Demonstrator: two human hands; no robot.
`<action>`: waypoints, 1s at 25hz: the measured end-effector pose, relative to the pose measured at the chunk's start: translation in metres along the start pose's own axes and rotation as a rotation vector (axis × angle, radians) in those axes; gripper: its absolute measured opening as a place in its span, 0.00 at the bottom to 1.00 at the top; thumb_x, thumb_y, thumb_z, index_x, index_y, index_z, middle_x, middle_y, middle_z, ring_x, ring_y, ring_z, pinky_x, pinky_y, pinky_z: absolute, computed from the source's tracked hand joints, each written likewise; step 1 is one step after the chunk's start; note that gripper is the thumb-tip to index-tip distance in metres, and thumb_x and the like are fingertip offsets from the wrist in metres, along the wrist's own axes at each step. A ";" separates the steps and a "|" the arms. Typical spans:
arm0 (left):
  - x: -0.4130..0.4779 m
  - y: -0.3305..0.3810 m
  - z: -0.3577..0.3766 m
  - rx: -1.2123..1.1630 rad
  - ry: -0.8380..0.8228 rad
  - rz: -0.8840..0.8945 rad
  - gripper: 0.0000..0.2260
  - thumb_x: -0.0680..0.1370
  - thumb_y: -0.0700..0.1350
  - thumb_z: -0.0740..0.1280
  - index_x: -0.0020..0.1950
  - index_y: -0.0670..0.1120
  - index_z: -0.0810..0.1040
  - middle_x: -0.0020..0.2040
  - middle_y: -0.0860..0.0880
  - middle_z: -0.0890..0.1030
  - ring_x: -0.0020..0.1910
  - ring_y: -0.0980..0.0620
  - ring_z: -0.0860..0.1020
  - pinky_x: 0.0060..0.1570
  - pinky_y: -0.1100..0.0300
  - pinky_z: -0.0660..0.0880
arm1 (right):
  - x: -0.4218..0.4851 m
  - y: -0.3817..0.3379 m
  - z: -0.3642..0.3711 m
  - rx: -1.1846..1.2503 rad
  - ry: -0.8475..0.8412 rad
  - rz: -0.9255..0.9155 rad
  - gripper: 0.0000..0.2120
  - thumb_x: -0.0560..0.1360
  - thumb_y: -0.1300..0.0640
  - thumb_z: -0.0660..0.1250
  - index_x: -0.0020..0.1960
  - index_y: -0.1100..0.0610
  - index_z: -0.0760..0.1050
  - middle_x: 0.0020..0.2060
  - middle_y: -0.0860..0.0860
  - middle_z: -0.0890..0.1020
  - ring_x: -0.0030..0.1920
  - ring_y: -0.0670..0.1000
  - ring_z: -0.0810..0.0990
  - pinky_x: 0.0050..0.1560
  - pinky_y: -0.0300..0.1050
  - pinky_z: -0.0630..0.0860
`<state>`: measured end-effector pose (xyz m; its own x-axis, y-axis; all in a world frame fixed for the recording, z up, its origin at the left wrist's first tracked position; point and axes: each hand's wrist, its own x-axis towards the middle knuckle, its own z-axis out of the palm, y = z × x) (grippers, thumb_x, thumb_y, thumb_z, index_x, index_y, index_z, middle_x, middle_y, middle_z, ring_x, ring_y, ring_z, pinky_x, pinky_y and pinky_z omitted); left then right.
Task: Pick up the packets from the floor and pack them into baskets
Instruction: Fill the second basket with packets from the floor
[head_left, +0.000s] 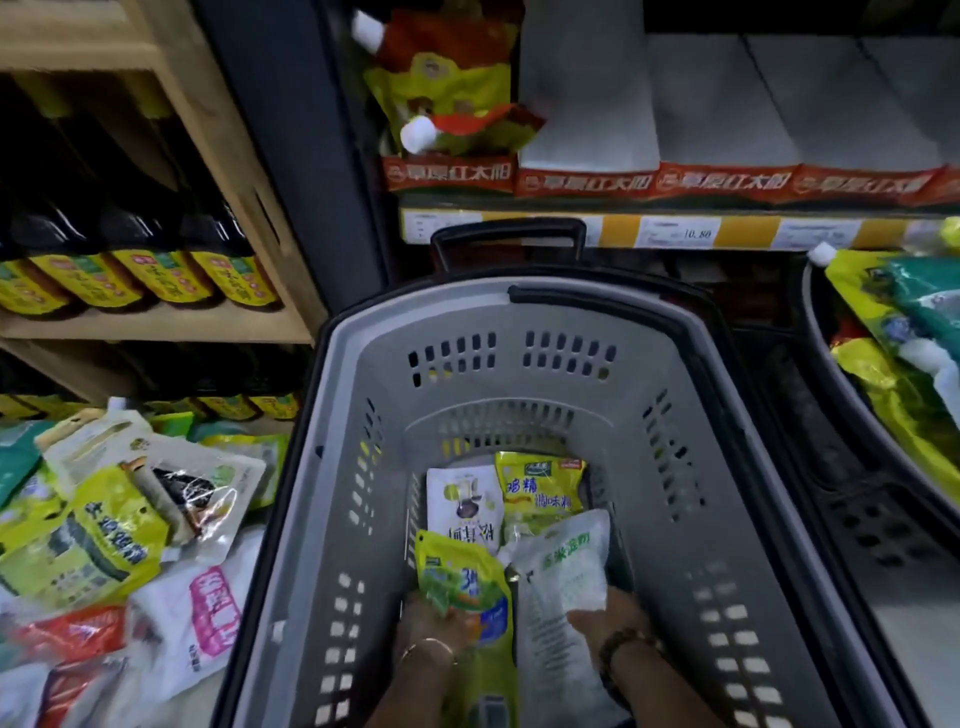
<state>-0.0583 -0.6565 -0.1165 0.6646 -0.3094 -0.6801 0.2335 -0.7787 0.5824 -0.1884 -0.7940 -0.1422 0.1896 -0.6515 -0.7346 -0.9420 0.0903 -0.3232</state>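
View down into a grey basket (519, 364). The left hand (426, 621) grips a green-and-yellow packet (462, 582); the right hand (608, 621) holds a white packet (561, 577) just beside it. A white pouch (465, 501) and a yellow packet (540, 486) lie on the bottom beyond. Loose packets (104, 519) are heaped on the floor at left; a second basket (852, 415), filled, stands at right.

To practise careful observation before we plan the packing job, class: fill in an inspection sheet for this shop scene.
Surface: floor, mostly hidden under packets and baskets.
Job's things: grey basket holding four packets; loose packets heaped on its left; second basket at right, filled.
Clutter: nothing seen beyond the packets.
Grippers: left hand grips a green pouch, right hand grips a white bag, both inside the grey basket.
Cables: nothing seen.
Surroundings: bottles on wooden shelves at left; shelf with price tags behind.
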 end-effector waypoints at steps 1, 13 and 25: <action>0.010 -0.012 0.006 0.008 -0.023 -0.016 0.09 0.64 0.44 0.74 0.42 0.46 0.80 0.43 0.46 0.81 0.47 0.50 0.77 0.48 0.57 0.73 | 0.007 0.006 0.008 0.032 -0.014 0.003 0.21 0.76 0.54 0.66 0.67 0.60 0.71 0.64 0.57 0.75 0.64 0.55 0.74 0.59 0.43 0.71; 0.050 -0.084 0.053 0.751 0.245 0.506 0.22 0.71 0.38 0.55 0.66 0.43 0.66 0.73 0.36 0.59 0.75 0.40 0.53 0.66 0.46 0.60 | -0.003 0.059 0.061 -0.586 0.248 -0.588 0.43 0.63 0.54 0.65 0.76 0.53 0.52 0.75 0.57 0.56 0.76 0.55 0.46 0.73 0.53 0.38; 0.083 -0.066 0.062 0.982 -0.055 0.307 0.52 0.68 0.49 0.74 0.76 0.43 0.37 0.75 0.39 0.33 0.74 0.33 0.43 0.71 0.43 0.56 | 0.057 0.029 0.058 -0.741 0.051 -0.406 0.67 0.57 0.24 0.66 0.73 0.64 0.34 0.69 0.58 0.29 0.74 0.66 0.43 0.72 0.63 0.52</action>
<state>-0.0627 -0.6645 -0.2385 0.5586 -0.5757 -0.5971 -0.6405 -0.7568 0.1304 -0.1886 -0.7847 -0.2279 0.5563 -0.5617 -0.6124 -0.7450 -0.6636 -0.0680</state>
